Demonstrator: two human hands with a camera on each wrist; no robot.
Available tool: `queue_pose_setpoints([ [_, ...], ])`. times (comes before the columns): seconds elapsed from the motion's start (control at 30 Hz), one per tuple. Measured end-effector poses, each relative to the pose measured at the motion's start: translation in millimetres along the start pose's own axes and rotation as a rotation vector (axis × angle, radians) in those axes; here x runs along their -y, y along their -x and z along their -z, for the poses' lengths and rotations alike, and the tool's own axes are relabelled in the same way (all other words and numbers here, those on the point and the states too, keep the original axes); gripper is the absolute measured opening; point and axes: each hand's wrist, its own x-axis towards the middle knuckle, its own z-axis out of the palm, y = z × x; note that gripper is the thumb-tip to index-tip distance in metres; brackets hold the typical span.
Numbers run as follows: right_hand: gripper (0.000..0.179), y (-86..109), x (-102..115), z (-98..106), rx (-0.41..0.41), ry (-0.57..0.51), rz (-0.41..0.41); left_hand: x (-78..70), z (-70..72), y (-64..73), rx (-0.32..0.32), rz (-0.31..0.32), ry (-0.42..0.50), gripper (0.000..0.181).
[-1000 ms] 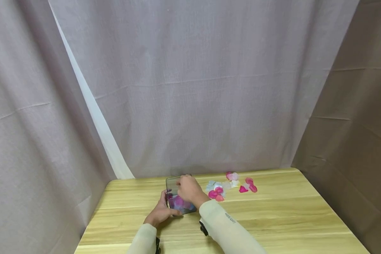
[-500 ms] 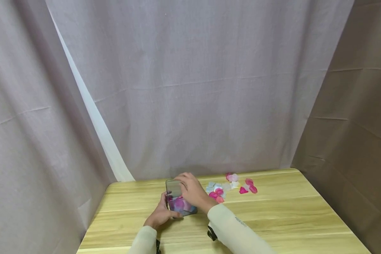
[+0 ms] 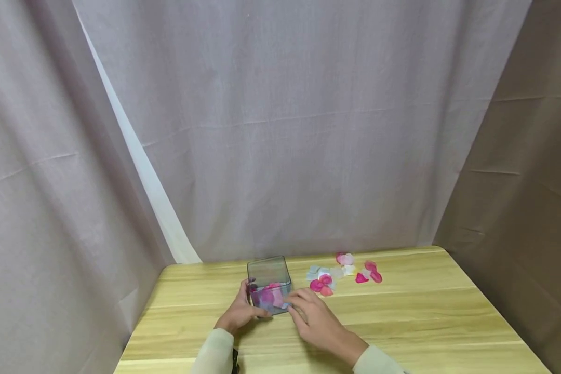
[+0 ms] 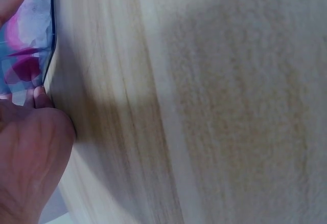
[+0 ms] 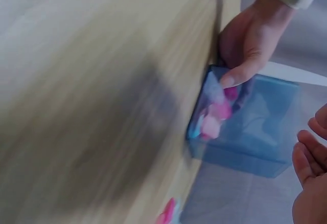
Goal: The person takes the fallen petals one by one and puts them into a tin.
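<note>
A clear grey plastic box [image 3: 268, 271] stands on the table with pink, magenta and pale fabric petals [image 3: 273, 295] at its bottom. My left hand [image 3: 240, 310] grips its near left side, the thumb along the front and the fingers round the left wall. The right wrist view also shows that left thumb over the box [image 5: 255, 127]. Just off the box's near right corner is my right hand [image 3: 315, 322], its fingers loosely bent. A pale bluish petal [image 3: 285, 306] shows by its fingertips; I see none held in the right wrist view.
Loose petals, pink, white and pale blue [image 3: 324, 280], lie on the wooden table [image 3: 425, 311] right of the box. Another pink cluster [image 3: 371, 272] lies farther right. A grey curtain [image 3: 308, 156] hangs behind the table's back edge.
My right hand has come out from above the box and moved toward me and to the right, down beside its near right corner. The left hand keeps its grip.
</note>
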Motion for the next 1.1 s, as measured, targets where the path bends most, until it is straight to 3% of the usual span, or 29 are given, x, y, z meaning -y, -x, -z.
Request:
queue_pose_setpoints([
  [0.13,0.019,7.4,-13.8,-3.6,0.025,0.033,-0.040,1.7,2.7,0.0,0.005,-0.005,0.012,0.116],
  [0.4,0.023,15.5,-58.2,-17.3,0.122,0.151,-0.304,2.5,4.3,-1.1,-0.003,-0.016,0.023,0.116],
  [0.53,0.021,17.3,-83.0,-22.1,0.158,0.254,-0.389,0.0,1.8,0.6,-0.002,-0.021,0.021,0.116],
  [0.67,0.020,11.8,-104.0,-25.0,0.180,0.263,-0.457,-0.6,2.2,0.4,-0.004,-0.019,0.024,0.116],
  [0.9,0.012,1.2,-124.0,-26.0,0.147,0.257,-0.420,-0.3,1.8,-0.7,-0.006,-0.021,0.012,0.116],
  [1.1,0.014,1.3,-128.7,-24.0,0.166,0.261,-0.448,1.0,-1.2,-1.9,-0.015,-0.027,0.007,0.116],
])
